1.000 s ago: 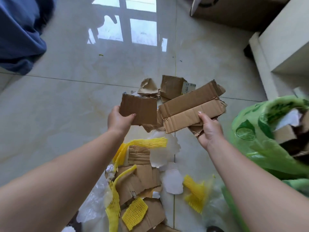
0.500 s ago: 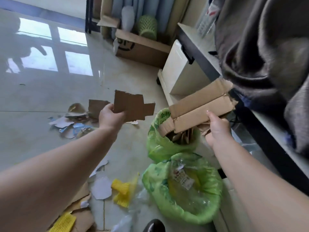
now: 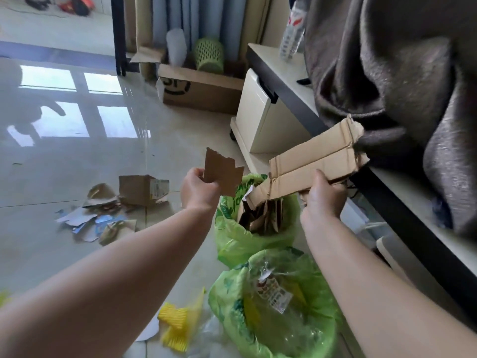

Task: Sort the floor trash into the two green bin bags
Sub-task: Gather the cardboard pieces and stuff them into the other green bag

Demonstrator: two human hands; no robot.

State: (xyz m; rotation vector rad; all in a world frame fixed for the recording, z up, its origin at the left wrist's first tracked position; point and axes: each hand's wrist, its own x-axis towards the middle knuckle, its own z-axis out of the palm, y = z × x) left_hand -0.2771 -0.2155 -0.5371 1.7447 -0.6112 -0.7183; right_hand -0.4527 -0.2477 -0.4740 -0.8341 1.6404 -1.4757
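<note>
My left hand grips a small torn piece of brown cardboard at its lower left edge, just left of the far green bin bag. My right hand grips a long folded cardboard strip, held above that bag's mouth. The far bag holds several cardboard pieces. The near green bin bag holds clear plastic wrappers and yellow foam.
Torn cardboard and paper scraps lie on the tiled floor to the left. Yellow foam netting lies near my left forearm. A dark-edged desk with a grey cloth runs along the right. A cardboard box and white cabinet stand behind.
My view swung right from the floor pile to the two bags. Both hands carried their cardboard pieces over; the long strip now hangs over the far bag.
</note>
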